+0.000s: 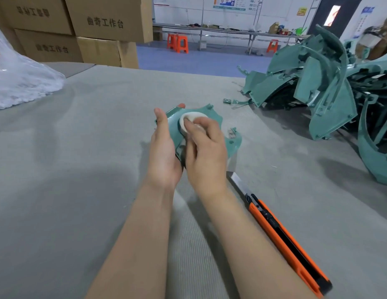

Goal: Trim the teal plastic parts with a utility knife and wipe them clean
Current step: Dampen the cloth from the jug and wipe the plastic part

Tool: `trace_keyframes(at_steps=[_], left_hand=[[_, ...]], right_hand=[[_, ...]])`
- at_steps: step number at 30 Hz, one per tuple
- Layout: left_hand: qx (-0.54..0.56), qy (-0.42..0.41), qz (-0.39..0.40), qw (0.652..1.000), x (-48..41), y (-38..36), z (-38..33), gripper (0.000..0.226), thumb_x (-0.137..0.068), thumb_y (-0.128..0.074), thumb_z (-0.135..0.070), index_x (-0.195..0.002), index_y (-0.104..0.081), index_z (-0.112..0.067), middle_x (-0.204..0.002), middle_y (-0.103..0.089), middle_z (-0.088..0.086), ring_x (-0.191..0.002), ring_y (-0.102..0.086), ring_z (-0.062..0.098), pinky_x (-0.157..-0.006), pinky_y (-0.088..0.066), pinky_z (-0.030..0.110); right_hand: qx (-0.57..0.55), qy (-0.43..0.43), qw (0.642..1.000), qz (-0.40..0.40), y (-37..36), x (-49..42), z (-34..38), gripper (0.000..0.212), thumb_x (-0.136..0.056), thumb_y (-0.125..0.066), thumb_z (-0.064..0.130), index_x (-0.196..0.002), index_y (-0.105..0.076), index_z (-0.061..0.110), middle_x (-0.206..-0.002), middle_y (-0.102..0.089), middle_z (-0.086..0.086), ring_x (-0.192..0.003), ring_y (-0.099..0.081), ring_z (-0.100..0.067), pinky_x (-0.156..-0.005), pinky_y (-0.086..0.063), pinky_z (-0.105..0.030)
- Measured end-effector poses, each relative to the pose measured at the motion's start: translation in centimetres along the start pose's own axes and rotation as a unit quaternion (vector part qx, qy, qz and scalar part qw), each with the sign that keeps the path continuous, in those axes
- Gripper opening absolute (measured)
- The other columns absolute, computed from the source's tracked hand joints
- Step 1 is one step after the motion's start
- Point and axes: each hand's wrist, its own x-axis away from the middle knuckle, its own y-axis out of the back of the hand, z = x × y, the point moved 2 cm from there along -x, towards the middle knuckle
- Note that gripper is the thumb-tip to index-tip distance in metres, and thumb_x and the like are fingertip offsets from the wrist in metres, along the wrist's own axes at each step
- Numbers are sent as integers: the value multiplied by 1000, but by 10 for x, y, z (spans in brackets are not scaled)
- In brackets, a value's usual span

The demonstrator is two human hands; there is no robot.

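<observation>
While the left hand (pixel 164 147) grasps the teal part (pixel 213 115) from its left edge, with the thumb straight along the rim, the fingers underneath and one fingertip showing past the far edge, the right hand (pixel 206 152) presses a white pad (pixel 193 117) onto the part's upper face under curled fingers. The part sits tilted between both hands, its right lobe projecting beyond the right knuckles; contact with the grey table (pixel 69 169) cannot be determined. The utility knife (pixel 281 236) lies unheld just right of the right forearm – blade extended, tip near the wrist. Well right of the right hand stands a pile of teal parts (pixel 317 89). Small teal scraps (pixel 227 101) lie between pile and hands.
</observation>
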Motion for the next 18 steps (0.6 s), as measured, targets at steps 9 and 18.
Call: trace_keyframes(at_steps=[9, 18], left_hand=[[-184, -102, 10, 978, 12, -17, -9, 45, -97, -36, -53, -90, -74, -29, -96, -75, -3, -95, -70, 16, -91, -53, 39], [-336, -195, 50, 920, 22, -30, -11, 37, -99, -40, -42, -96, -72, -24, -86, -69, -17, -85, -63, -2, -82, -47, 19]], right_hand=[[-22, -75, 995, -62, 34, -24, -21, 36, -99, -48, 6, -134, -53, -1, -134, -52, -14, -122, -46, -11, -96, -22, 4], [-21, -214, 975, -57, 47, -29, -31, 11, -100, -48, 17, -95, -55, 10, -83, -56, 1, -74, -48, -13, -69, -32, -25]])
